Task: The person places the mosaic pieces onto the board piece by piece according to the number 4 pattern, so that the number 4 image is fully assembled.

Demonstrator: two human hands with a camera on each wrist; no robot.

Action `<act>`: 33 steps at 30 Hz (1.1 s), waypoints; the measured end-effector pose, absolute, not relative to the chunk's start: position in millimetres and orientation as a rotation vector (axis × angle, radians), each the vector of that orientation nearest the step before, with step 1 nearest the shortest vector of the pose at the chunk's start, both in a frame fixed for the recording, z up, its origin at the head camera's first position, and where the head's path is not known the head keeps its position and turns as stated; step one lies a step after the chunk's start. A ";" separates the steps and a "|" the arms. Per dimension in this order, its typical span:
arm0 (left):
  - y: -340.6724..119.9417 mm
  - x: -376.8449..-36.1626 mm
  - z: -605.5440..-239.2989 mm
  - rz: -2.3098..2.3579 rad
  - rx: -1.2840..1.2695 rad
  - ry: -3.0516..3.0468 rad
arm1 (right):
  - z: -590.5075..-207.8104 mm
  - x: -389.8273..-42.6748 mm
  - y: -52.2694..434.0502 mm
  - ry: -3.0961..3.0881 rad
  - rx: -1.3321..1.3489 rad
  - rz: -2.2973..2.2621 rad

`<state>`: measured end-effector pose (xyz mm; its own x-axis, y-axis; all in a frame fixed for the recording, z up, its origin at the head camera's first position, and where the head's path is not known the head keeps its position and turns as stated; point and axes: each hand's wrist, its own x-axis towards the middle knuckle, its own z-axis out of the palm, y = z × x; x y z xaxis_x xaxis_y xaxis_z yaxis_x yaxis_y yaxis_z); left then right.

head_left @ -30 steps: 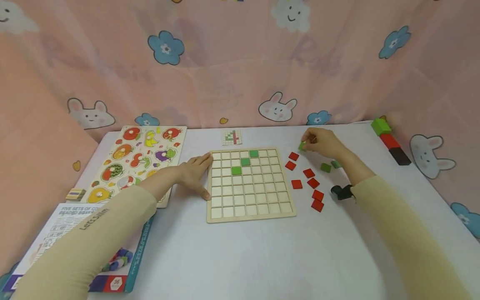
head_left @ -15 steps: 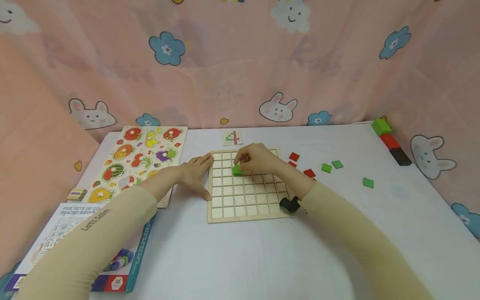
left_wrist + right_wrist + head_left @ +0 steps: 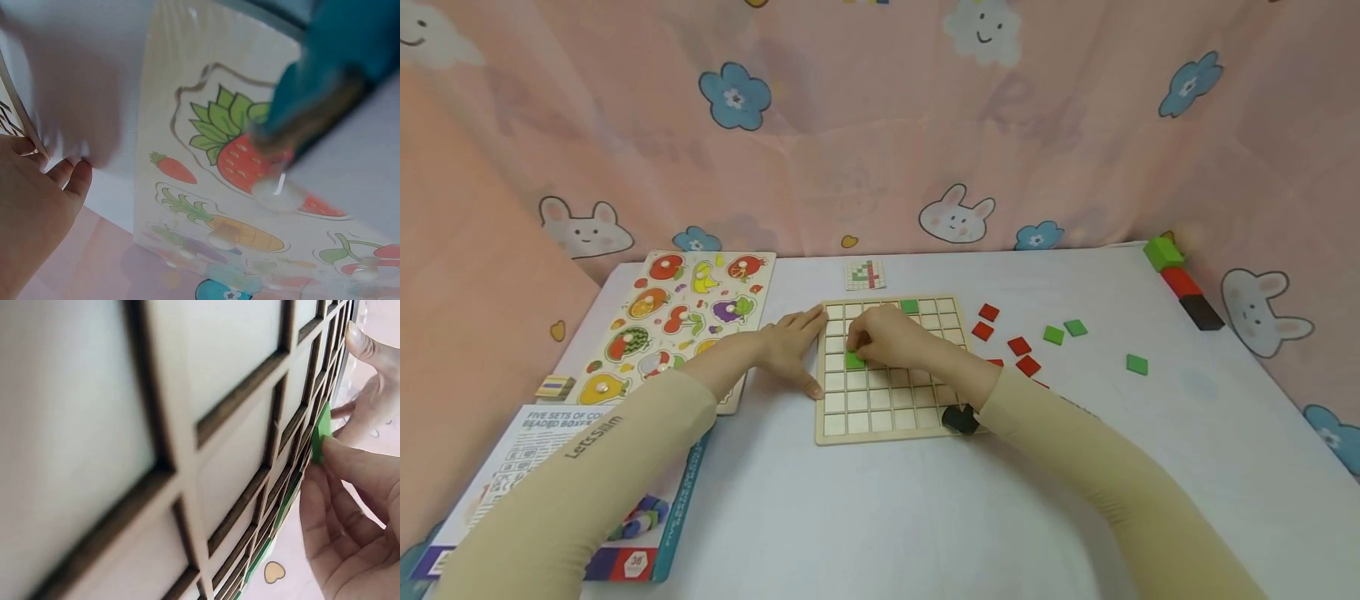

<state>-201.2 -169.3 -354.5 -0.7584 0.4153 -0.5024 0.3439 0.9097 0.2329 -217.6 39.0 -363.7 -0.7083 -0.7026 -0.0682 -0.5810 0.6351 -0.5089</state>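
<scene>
My right hand (image 3: pixel 891 335) pinches a green square tile (image 3: pixel 854 361) between thumb and fingers, low over the left part of the wooden grid board (image 3: pixel 895 438). The right wrist view shows this tile (image 3: pixel 321 432) tilted up from the grid. One green tile (image 3: pixel 909 306) lies in a cell of the top row; in the right wrist view another inlaid green tile (image 3: pixel 289 499) shows past the fingers. With fingers spread, my left hand (image 3: pixel 790 348) rests along the board's left edge. The left wrist view has its fingertips beside that edge.
Red tiles (image 3: pixel 1018 346) and several green tiles (image 3: pixel 1137 364) lie right of the board. Behind it is a small pattern card (image 3: pixel 865 275). A fruit puzzle board (image 3: pixel 658 333) and a boxed set (image 3: pixel 655 533) stand left. Coloured blocks (image 3: pixel 1180 283) line the right edge.
My right hand has picked up a green tile from the right side and carried it left over the board, passing an inlaid green tile. My left hand has stayed at the board's edge.
</scene>
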 end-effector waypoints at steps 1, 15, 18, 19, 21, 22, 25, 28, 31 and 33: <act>-169.6 -201.2 -354.8 0.172 0.545 2.506 | -364.1 -217.7 38.8 2.602 -1.053 -0.654; -169.7 -199.4 -355.1 0.171 0.558 2.520 | -350.6 -245.5 107.9 2.616 -0.942 -0.735; -170.5 -199.9 -355.2 0.171 0.551 2.523 | -346.6 -258.5 149.3 2.649 -0.819 -0.739; -170.4 -200.1 -355.2 0.170 0.550 2.521 | -345.5 -262.3 164.3 2.661 -0.762 -0.732; -170.1 -200.5 -355.4 0.170 0.546 2.519 | -344.7 -269.5 195.2 2.679 -0.664 -0.691; -170.1 -200.5 -355.4 0.170 0.543 2.517 | -344.4 -272.4 210.4 2.685 -0.616 -0.667; -170.2 -200.2 -355.3 0.167 0.543 2.518 | -344.8 -278.7 254.3 2.675 -0.483 -0.600; -170.2 -200.0 -355.0 0.169 0.547 2.518 | -345.6 -281.2 292.5 2.619 -0.405 -0.563; -169.9 -199.7 -354.0 0.172 0.551 2.518 | -347.0 -282.6 321.1 2.538 -0.356 -0.580; -170.0 -199.5 -353.5 0.170 0.552 2.518 | -348.1 -283.3 333.6 2.487 -0.346 -0.595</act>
